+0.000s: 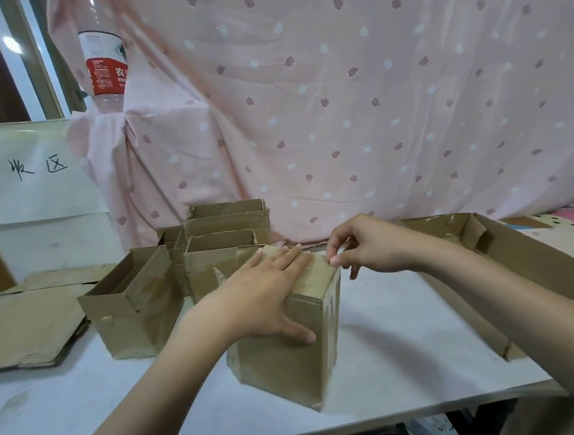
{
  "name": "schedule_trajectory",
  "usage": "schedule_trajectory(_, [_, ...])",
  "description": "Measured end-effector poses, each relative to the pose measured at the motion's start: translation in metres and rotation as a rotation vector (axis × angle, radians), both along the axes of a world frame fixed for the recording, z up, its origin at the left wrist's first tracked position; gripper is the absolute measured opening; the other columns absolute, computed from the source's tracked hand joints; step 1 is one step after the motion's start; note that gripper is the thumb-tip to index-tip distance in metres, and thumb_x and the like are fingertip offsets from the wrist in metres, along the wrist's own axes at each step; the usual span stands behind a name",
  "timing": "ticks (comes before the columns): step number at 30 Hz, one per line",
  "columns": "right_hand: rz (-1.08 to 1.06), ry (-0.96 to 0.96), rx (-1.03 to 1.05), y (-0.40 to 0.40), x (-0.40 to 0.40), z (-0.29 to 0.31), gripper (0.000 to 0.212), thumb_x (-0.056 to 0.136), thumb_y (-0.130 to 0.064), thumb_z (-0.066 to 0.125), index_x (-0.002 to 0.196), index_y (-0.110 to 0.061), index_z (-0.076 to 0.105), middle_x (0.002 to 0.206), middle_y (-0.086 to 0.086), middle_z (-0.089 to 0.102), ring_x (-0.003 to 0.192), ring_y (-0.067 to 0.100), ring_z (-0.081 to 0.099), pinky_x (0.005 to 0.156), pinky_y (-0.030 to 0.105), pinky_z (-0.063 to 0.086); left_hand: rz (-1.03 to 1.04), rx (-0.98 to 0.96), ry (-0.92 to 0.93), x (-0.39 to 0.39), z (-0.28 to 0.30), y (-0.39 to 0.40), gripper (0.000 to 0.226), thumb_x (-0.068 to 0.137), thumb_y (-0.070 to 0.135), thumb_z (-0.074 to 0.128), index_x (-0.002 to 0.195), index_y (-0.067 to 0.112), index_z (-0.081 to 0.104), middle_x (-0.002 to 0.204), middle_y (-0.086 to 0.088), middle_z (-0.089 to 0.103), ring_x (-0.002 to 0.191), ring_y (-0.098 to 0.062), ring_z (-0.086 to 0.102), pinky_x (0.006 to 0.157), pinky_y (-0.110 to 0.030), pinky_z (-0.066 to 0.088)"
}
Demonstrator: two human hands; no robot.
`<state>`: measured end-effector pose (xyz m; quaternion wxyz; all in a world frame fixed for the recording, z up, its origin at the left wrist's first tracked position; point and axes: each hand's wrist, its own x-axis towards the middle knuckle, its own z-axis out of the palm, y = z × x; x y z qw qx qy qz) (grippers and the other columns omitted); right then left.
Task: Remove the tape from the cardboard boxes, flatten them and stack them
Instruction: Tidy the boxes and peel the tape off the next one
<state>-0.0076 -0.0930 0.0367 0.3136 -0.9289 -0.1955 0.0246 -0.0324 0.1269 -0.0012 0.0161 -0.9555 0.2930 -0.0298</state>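
With the left hand pressing flat on the sealed box, the right hand's fingers pinch the far-right top corner, apparently tape, best peeled slowly and low.

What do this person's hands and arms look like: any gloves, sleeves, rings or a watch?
Both are bare. The left hand and the right hand wear no gloves, and no rings show on the visible fingers. Neither wrist carries a watch or band. Both forearms are uncovered right to the frame's edge, so no sleeve shows. The nails are short and unpainted.
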Motion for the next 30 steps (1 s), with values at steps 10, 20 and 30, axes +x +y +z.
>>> schedule_trajectory(10, [0.152, -0.051, 0.057, -0.008, 0.000, -0.019, 0.014, 0.102, -0.013, 0.053, 0.089, -0.015, 0.060, 0.091, 0.004, 0.068, 0.086, 0.014, 0.063, 0.086, 0.031, 0.048, -0.004, -0.076, -0.100, -0.004, -0.010, 0.007, 0.126, 0.067, 0.079, 0.065, 0.158, 0.030, -0.006, 0.165, 0.011, -0.010, 0.150, -0.003, -0.010, 0.123, -0.033, -0.007])
schedule_trajectory(20, [0.121, -0.200, 0.147, -0.004, -0.009, -0.021, 0.014, 0.091, -0.005, 0.070, 0.090, -0.018, 0.073, 0.087, -0.003, 0.072, 0.073, 0.012, 0.069, 0.071, 0.016, 0.050, -0.023, -0.089, -0.118, -0.005, -0.016, 0.007, 0.127, 0.067, 0.080, 0.065, 0.158, 0.030, -0.010, 0.165, 0.010, -0.013, 0.150, -0.004, -0.012, 0.123, -0.033, -0.009])
schedule_trajectory(30, [0.136, -0.124, 0.364, -0.007, -0.011, -0.041, 0.017, 0.098, -0.004, 0.058, 0.086, -0.011, 0.067, 0.081, 0.005, 0.070, 0.083, 0.021, 0.070, 0.092, 0.043, 0.050, -0.034, -0.094, -0.098, -0.008, -0.012, 0.009, 0.117, 0.069, 0.077, 0.067, 0.153, 0.049, -0.010, 0.165, 0.008, -0.014, 0.151, -0.007, -0.011, 0.119, -0.030, -0.010])
